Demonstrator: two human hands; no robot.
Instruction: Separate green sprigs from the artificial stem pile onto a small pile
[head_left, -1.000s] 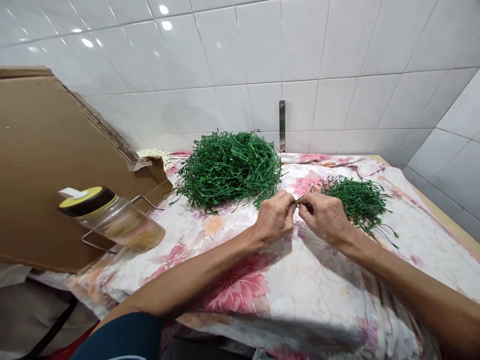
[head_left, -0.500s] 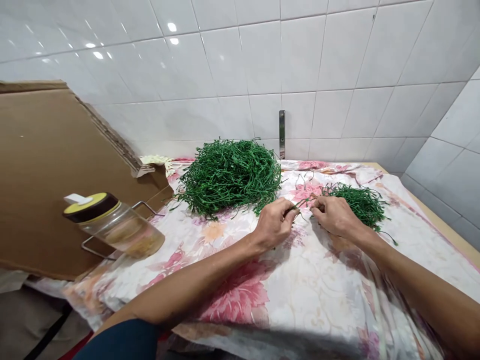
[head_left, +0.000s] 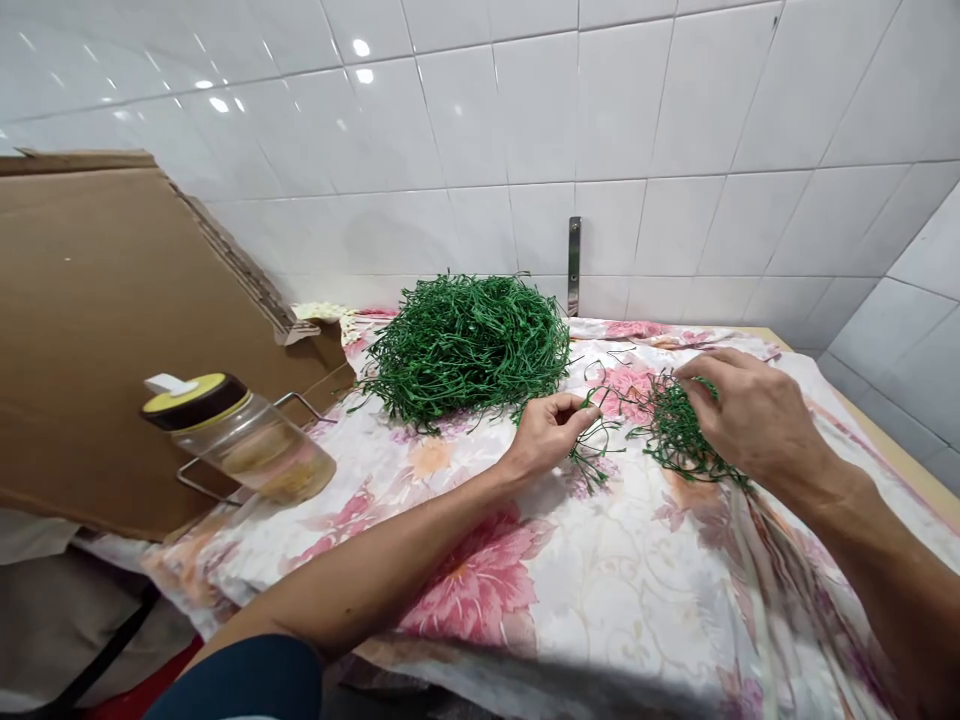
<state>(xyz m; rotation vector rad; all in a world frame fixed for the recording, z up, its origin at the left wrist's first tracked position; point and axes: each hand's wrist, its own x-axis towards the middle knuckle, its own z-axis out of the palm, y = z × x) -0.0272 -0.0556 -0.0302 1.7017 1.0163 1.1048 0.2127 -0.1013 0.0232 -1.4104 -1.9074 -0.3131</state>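
The right hand (head_left: 765, 415) has left the left hand (head_left: 547, 435), which it was beside half a second ago, and is now over the smaller heap of green stems (head_left: 679, 430). A few loose stems (head_left: 592, 465) are pinched between the left hand's thumb and forefinger, their thin ends fanning out just above the cloth (head_left: 600, 590). The right hand's thumb and forefinger curve down at the smaller heap; whether they grip a stem I cannot tell. That heap lies to the right on the cloth, partly hidden by the hand. The larger heap (head_left: 472, 350), a thick tangle of the same green, sits behind the left hand, toward the wall (head_left: 525, 110). The floral cloth covers most of the desk (head_left: 892, 440), whose pale edge shows at the right. At the left is a clear bottle (head_left: 277, 455) with a dark and yellow lid (head_left: 199, 400), part filled with brownish liquid, in front of a big cardboard piece (head_left: 90, 350). A metal strip (head_left: 574, 265) stands upright against the tiles behind the larger heap's right side.
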